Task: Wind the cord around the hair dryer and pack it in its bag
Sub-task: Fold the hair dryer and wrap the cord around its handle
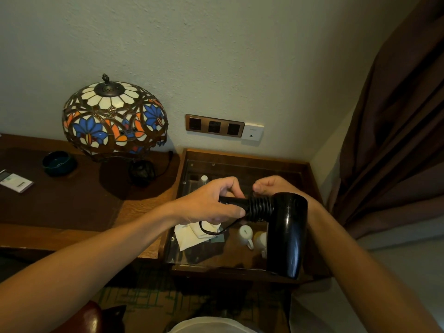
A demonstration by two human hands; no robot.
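Nearest: two bare forearms reach forward from low in the view, over a patterned floor.

Hair dryer (pixel 287 234) held in mid-air above a glass-topped wooden case (pixel 242 156). Black body hangs barrel-down; handle points left, level. Left hand (pixel 211 204) is closed around the free end of the handle, thumb on the near side. Cord (pixel 260 209) already sits in tight, neat coils around the handle, packed up against the body. A short slack tail droops beneath the left hand and loops back up.

Right hand (pixel 271 186) sits just behind the coils, fingers curled in, seemingly pinching the cord where it leaves the last turn; the actual contact is hidden behind the dryer.

Below, under the hands: a pale cloth pouch (pixel 192 234), probably the bag, lying on or under the glass; I cannot tell which. Small white bottles beside it.

Judgement: winding is close to done, packing not begun. Next move calls for laying down the remaining tail, securing the end so the coils do not spring loose, then freeing one hand to open the pouch.

Farther: bench (pixel 72 212) to the left carrying a stained-glass lamp (pixel 114 116) and a dark bowl (pixel 58 162). Wall sockets (pixel 215 126) behind; brown curtain (pixel 396 116) at right.
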